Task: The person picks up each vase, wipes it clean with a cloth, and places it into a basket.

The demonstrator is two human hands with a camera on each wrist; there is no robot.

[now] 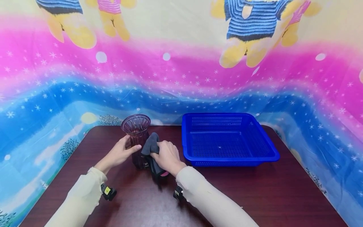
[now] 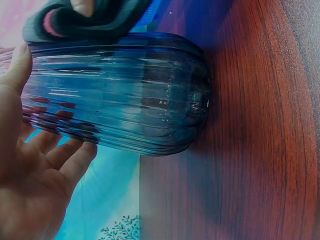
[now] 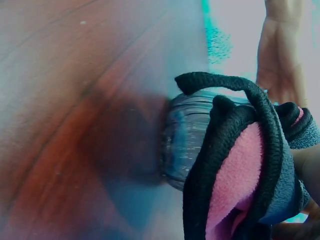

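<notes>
A ribbed, purplish see-through glass vase (image 1: 139, 139) with a flared rim stands upright on the table. My left hand (image 1: 118, 154) holds its left side, the thumb across the near face and the fingers around the back. In the left wrist view, the clear ribbed body of the vase (image 2: 130, 95) reaches down to the tabletop. A dark grey cloth (image 1: 151, 145) with black edging and a pink side is bunched in my right hand (image 1: 169, 156). The cloth rests against the right side of the vase. Its pink face shows in the right wrist view, where it covers part of the glass.
To the right of the vase, a blue plastic basket (image 1: 193, 154) with perforated walls sits on the brown wooden table (image 1: 136, 205). Behind the table hangs a colourful printed curtain (image 1: 170, 75). A small black camera is strapped at each wrist.
</notes>
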